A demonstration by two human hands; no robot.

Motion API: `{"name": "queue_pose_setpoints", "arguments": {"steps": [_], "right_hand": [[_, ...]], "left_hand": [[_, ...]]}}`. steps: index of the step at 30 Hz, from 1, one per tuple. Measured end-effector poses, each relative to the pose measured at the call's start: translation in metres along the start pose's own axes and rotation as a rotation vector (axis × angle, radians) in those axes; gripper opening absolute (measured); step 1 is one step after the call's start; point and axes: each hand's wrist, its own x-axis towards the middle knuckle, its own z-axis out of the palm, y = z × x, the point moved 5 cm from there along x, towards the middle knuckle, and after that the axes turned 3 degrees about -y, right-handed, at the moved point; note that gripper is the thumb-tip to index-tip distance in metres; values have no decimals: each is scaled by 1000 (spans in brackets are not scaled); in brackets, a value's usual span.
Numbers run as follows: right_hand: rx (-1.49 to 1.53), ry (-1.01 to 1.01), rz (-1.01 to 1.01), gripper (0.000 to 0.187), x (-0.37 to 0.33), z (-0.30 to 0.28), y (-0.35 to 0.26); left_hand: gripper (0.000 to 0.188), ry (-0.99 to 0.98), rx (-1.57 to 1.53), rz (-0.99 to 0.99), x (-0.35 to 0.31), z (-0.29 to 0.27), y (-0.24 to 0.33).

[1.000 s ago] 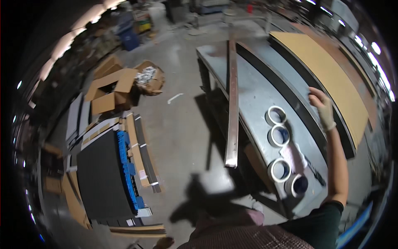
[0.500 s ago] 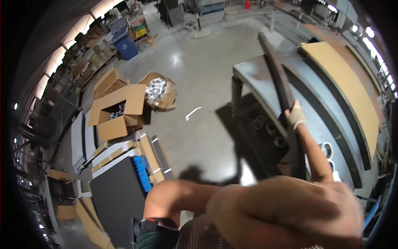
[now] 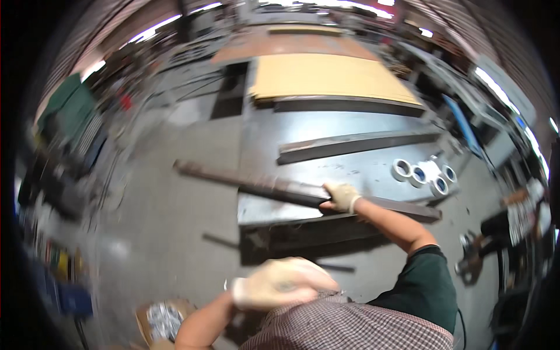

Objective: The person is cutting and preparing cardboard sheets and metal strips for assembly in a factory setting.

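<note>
A long dark bar (image 3: 265, 185) lies across the near edge of the metal table, its left end jutting past the table. My right hand (image 3: 343, 197), in a pale glove, is closed around the bar near its middle. My left hand (image 3: 283, 284), also gloved, is held in front of my checked apron (image 3: 326, 321); its fingers are blurred and partly turned toward the apron. A second dark bar (image 3: 356, 144) rests farther back on the metal table (image 3: 332, 123).
Several white tape rolls (image 3: 417, 175) stand at the table's right side. A stack of yellow sheets (image 3: 332, 77) lies at the back, with another dark bar (image 3: 350, 105) along its front edge. On the floor at lower left is a carton (image 3: 143, 324) of shiny pieces.
The view has swung right, so the table is now ahead. My right hand still grips the dark bar, which now lies crosswise. My left hand has come into sight near the apron.
</note>
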Motion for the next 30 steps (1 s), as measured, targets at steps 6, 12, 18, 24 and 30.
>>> {"name": "queue_pose_setpoints", "arguments": {"steps": [6,12,18,24,30], "right_hand": [[-35,124,155,60,12,-2,-26],[38,-35,389,72,10,7,-74],[519,-207,366,83,108,27,-188],[1418,-63,323,59,252,10,-312],[1686,41,325,71,392,4,-343]], "left_hand": [[76,285,1314,-415,-115,-244,-156],[81,-42,1420,-556,-134,-367,-250],[61,-148,1162,-365,-149,-550,-222],[45,954,622,108,-171,-742,-254],[66,221,-1233,-111,-99,-646,-266]]}}
